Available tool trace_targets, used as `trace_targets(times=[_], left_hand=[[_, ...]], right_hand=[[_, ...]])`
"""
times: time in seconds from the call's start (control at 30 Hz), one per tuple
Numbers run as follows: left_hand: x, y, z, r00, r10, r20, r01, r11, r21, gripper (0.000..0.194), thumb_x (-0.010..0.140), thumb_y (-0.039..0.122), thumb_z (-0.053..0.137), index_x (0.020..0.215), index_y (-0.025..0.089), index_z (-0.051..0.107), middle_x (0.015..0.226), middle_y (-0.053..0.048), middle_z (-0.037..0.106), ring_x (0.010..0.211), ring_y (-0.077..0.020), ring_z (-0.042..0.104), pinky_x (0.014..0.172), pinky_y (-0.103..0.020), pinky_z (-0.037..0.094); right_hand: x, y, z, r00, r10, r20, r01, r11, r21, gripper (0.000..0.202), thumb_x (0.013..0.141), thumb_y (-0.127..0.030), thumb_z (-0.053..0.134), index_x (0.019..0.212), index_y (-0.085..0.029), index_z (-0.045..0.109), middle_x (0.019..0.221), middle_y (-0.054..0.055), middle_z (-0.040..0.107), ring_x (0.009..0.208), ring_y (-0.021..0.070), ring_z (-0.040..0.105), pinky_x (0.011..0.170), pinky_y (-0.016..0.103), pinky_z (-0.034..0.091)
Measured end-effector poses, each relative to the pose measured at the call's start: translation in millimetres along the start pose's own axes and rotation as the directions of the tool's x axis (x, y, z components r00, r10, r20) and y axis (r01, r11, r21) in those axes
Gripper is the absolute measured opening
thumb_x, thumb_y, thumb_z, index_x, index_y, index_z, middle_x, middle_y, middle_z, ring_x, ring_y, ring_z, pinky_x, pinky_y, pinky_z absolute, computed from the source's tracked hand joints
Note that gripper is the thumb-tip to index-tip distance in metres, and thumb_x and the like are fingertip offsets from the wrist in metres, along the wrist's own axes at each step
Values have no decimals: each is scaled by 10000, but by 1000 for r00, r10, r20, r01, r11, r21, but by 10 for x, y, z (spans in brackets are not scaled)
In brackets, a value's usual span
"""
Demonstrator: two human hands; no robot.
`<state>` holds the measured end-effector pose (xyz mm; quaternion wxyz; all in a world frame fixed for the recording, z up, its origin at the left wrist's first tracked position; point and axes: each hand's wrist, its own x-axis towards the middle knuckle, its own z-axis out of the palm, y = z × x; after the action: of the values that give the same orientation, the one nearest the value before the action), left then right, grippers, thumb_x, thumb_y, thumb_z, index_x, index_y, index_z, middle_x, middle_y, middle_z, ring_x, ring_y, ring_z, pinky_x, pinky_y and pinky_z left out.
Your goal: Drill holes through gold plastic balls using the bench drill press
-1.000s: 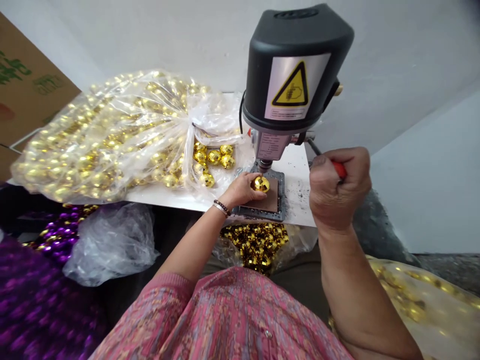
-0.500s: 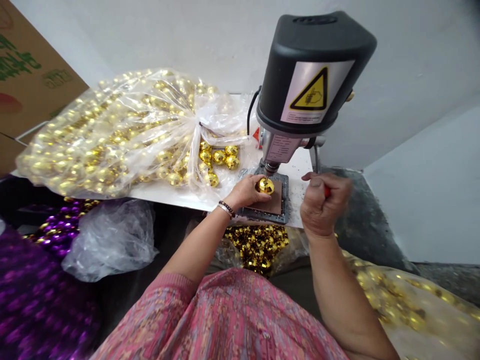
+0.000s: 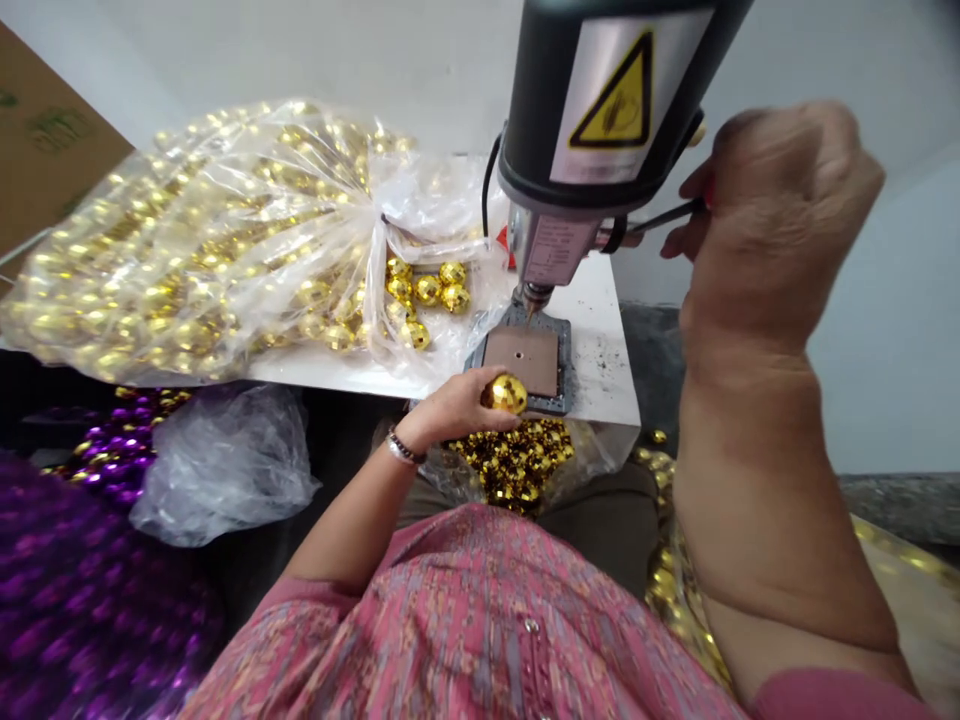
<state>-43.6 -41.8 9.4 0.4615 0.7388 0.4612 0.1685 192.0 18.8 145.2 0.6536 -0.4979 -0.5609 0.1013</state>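
Observation:
In the head view, my left hand point(image 3: 465, 408) pinches a shiny gold faceted ball point(image 3: 508, 394) just off the front edge of the drill press base point(image 3: 555, 405). A brown board point(image 3: 525, 358) with a small hole lies on that base. Over the board hangs the drill chuck point(image 3: 535, 297) of the black drill press point(image 3: 585, 130), its bit pointing down and apart from the ball. My right hand point(image 3: 780, 190), slightly blurred, is wrapped round the feed lever point(image 3: 675, 214) at the machine's right side; its red knob is mostly hidden by the fingers.
A large clear bag of gold balls point(image 3: 210, 250) covers the table's left, with several loose gold balls point(image 3: 427, 290) at its mouth. Below the table edge sits an open bag of gold balls point(image 3: 517, 465). Purple balls point(image 3: 112, 450) and crumpled plastic point(image 3: 225, 465) lie lower left.
My left hand has drawn the gold ball from under the bit toward me. My right hand has swung the lever up and outward, and the bit has lifted clear.

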Motion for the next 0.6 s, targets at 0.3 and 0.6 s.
trace_targets(times=[0.3,0.6], left_hand=[[-293,-126,212,998,-27,58,23,997,76,616,851,376,878,1421,191,737,1119,-100,826,905,-240,752,843,-355,604],[171,-80,-765,793,-134,-594,508,683,524,451,1048,106,444,1387,162,737,1382,-198,767,1272,-325,736,1074,-430,584]], right_hand=[[-50,158,23,994,-111,-16,111,993,39,317,1044,-385,463,775,-244,374,730,-8,466,610,80,437,613,261,378],[-130,37,80,991,21,-131,-16,999,37,274,969,-236,470,719,-229,358,670,-23,442,594,77,404,619,256,325]])
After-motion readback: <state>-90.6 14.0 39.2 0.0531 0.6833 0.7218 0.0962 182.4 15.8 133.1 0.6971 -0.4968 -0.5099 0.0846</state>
